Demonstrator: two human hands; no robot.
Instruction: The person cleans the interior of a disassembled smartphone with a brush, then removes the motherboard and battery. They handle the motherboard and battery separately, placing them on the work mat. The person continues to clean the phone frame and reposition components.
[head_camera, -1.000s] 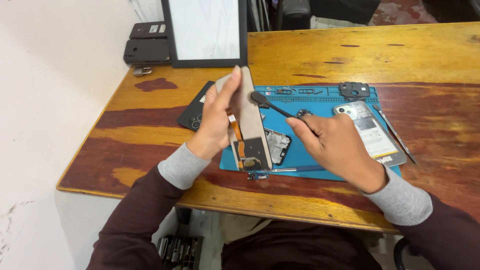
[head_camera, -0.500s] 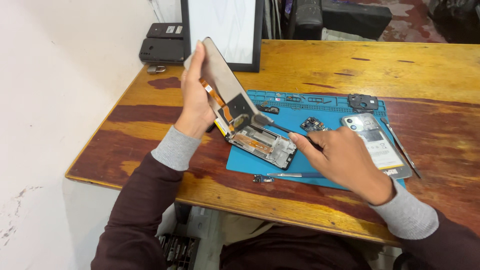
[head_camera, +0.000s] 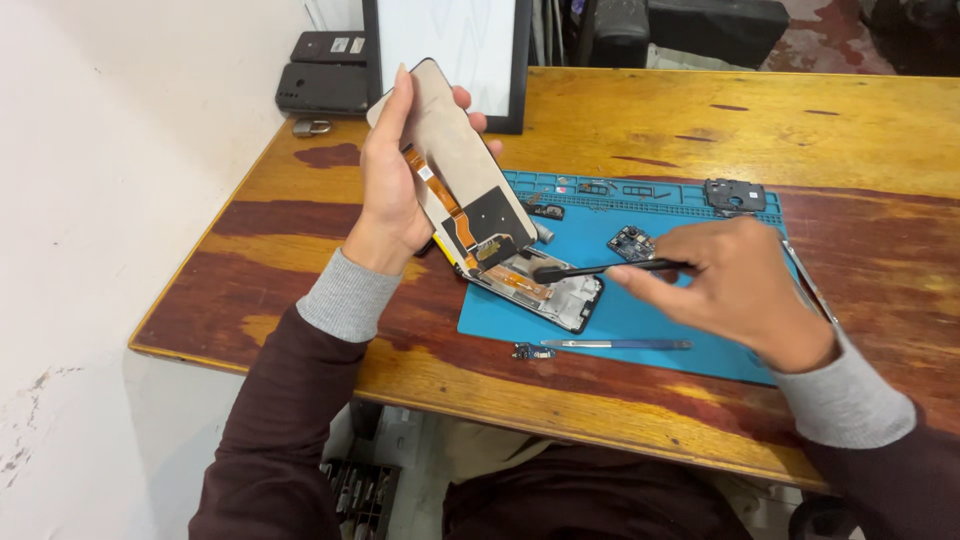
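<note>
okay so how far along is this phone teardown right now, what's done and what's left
Done, by the look of it: a small circuit board and a black cover plate lie loose on the blue repair mat. In hand: the left hand tilts the display panel off the phone frame; the right hand aims a black spudger there. Left: an orange flex cable still links panel and frame.

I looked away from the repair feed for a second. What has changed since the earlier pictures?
The left hand has swung the screen panel up and back, opening it off the phone frame. The right hand, which was down on the mat, now points its black pry tool at the hinge end. The blue mat and tweezers stayed put.
</note>
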